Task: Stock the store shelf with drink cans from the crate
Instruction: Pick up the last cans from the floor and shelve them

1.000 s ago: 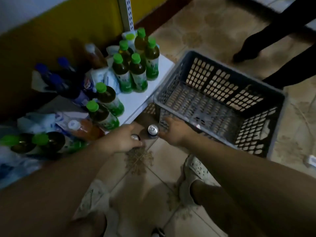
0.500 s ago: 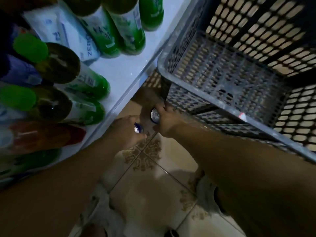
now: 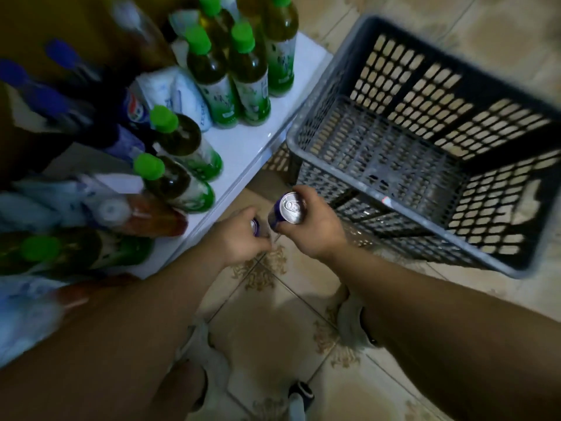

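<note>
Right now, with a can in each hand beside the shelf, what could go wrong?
The shelf edge near the hands is crowded with green-capped bottles; sliding cans in could topple one. The left hand hides most of the left can, so its hold cannot be checked; it may slip. The right hand holds the right can close alongside; the two could knock together.

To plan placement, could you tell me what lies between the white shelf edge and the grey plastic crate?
Head view: left hand and right hand, each gripping a purple can, above tiled floor.
</note>
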Demonstrator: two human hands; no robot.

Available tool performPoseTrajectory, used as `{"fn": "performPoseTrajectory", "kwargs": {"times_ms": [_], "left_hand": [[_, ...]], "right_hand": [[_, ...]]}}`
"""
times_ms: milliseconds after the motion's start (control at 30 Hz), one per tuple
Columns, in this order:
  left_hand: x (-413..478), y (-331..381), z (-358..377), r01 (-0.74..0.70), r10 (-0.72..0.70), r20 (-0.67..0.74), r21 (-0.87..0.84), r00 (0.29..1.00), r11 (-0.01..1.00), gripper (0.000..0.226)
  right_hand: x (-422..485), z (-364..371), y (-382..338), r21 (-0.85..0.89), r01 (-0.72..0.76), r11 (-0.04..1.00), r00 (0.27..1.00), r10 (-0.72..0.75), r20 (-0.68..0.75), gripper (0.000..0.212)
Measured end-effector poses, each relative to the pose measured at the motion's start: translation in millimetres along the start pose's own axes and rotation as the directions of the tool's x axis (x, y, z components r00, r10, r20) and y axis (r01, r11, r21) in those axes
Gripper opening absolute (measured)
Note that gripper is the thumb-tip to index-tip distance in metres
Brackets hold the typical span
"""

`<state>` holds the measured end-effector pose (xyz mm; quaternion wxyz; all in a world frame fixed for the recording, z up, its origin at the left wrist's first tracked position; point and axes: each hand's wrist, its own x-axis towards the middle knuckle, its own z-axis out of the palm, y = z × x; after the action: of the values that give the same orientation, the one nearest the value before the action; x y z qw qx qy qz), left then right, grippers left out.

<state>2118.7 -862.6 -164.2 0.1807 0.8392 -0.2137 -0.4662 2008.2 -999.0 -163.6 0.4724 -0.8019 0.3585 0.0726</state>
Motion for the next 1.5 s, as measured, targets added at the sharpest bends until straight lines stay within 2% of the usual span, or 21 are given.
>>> {"fn": "performPoseTrajectory", "kwargs": {"times_ms": [133, 233, 433, 533, 633, 667, 733, 767, 833, 900, 967, 1067, 1167, 1367, 1500], "left_hand": [[-73.1, 49.5, -22.0, -0.167, 0.166, -0.016, -0.154, 0.986, 0.974, 0.069], [-126.0, 78.3, -40.3, -0.265, 0.242, -0.115, -0.286, 0.963, 0.921, 0.068], [-251.7, 130.0, -82.2, -0.481, 0.359, -0.342, -0.401, 0.868, 0.780, 0.069], [-313.6, 151.7, -102.1, -0.589, 0.397, -0.466, -0.406, 0.791, 0.699, 0.062], [-368.8, 159.0, -117.8, -0.660, 0.392, -0.567, -0.405, 0.724, 0.633, 0.063], [-387.3, 158.4, -122.5, -0.668, 0.379, -0.584, -0.425, 0.718, 0.611, 0.057], [-419.8, 152.0, -131.8, -0.673, 0.368, -0.583, -0.482, 0.724, 0.561, 0.039], [-434.3, 147.1, -135.8, -0.672, 0.370, -0.575, -0.500, 0.729, 0.547, 0.037], [-463.1, 133.8, -141.5, -0.672, 0.370, -0.574, -0.506, 0.731, 0.541, 0.048], [-488.9, 118.7, -145.1, -0.677, 0.349, -0.600, -0.497, 0.720, 0.542, 0.054], [-510.9, 101.8, -147.4, -0.693, 0.303, -0.665, -0.457, 0.682, 0.558, 0.040], [-543.5, 71.9, -150.8, -0.673, 0.192, -0.754, -0.401, 0.628, 0.621, 0.035], [-574.0, 33.4, -156.1, -0.616, 0.090, -0.794, -0.390, 0.601, 0.684, 0.042], [-620.5, -47.9, -168.9, -0.490, -0.126, -0.811, -0.461, 0.572, 0.740, 0.046], [-639.0, -99.7, -182.1, -0.397, -0.218, -0.802, -0.487, 0.556, 0.778, 0.052]], "right_hand": [[-55.9, -39.4, -51.3, 0.189, 0.033, 0.981, 0.996, -0.016, -0.092, 0.079], [-97.5, -72.6, -94.9, 0.294, 0.150, 0.944, 0.980, -0.103, -0.169, 0.073], [-180.7, -142.7, -193.7, 0.417, 0.391, 0.821, 0.907, -0.265, -0.328, 0.053], [-223.0, -167.0, -245.0, 0.432, 0.484, 0.761, 0.867, -0.348, -0.357, 0.058], [-263.4, -184.3, -291.4, 0.401, 0.529, 0.748, 0.846, -0.430, -0.314, 0.072], [-276.1, -188.0, -304.3, 0.413, 0.536, 0.736, 0.844, -0.460, -0.275, 0.072], [-299.1, -192.3, -326.2, 0.437, 0.550, 0.712, 0.829, -0.530, -0.179, 0.060], [-310.7, -192.3, -336.0, 0.438, 0.559, 0.704, 0.815, -0.565, -0.133, 0.053], [-331.6, -186.0, -355.0, 0.405, 0.598, 0.691, 0.777, -0.624, -0.083, 0.051], [-348.2, -171.8, -374.2, 0.354, 0.649, 0.673, 0.738, -0.671, -0.077, 0.054], [-363.4, -151.9, -393.5, 0.328, 0.691, 0.644, 0.694, -0.719, -0.051, 0.059], [-382.2, -116.4, -420.2, 0.284, 0.751, 0.597, 0.621, -0.783, 0.004, 0.065], [-400.1, -77.6, -444.0, 0.263, 0.789, 0.555, 0.559, -0.826, 0.068, 0.068], [-424.2, 4.1, -486.8, 0.258, 0.812, 0.523, 0.475, -0.850, 0.228, 0.063], [-428.7, 51.8, -512.7, 0.273, 0.804, 0.528, 0.457, -0.843, 0.285, 0.059]]}}
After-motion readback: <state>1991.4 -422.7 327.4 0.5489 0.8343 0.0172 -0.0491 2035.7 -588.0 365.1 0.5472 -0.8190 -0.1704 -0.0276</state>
